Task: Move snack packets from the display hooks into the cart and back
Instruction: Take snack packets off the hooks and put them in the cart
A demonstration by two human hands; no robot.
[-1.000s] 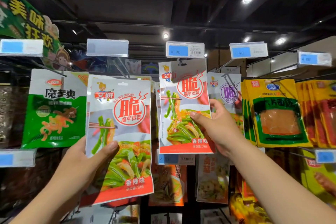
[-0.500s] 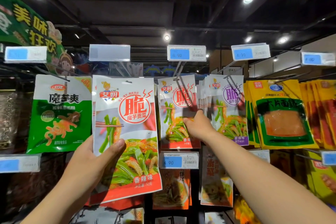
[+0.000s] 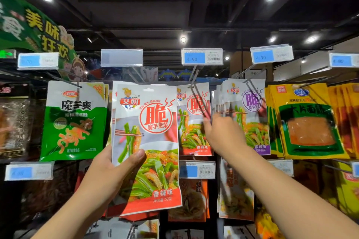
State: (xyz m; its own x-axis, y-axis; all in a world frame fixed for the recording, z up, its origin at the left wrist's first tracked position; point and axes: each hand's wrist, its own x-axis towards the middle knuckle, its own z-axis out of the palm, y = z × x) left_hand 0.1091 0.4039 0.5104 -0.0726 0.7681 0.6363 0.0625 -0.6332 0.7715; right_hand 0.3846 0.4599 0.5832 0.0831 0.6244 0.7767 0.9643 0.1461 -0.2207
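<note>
Green snack packets (image 3: pixel 73 120) hang at the far left. To their right, the left hand (image 3: pixel 108 172) holds a red-and-white snack packet (image 3: pixel 147 141) upright in front of the display, clear of any hook. The thumb (image 3: pixel 136 158) presses on the packet's front face at its left edge. The remaining fingers are behind the packet and hidden. Further right, a second red-and-white packet (image 3: pixel 194 120) hangs on a display hook (image 3: pixel 195 77) below the 4.90 price tag (image 3: pixel 202 56). The right hand (image 3: pixel 223 137) is raised at this packet's right edge, back toward the camera, its fingertips (image 3: pixel 206 123) at the edge. Motion blur prevents telling whether they pinch or touch it. Purple packets (image 3: pixel 250 114) hang behind the hand, and yellow packets (image 3: pixel 307 122) hang at the far right.
</note>
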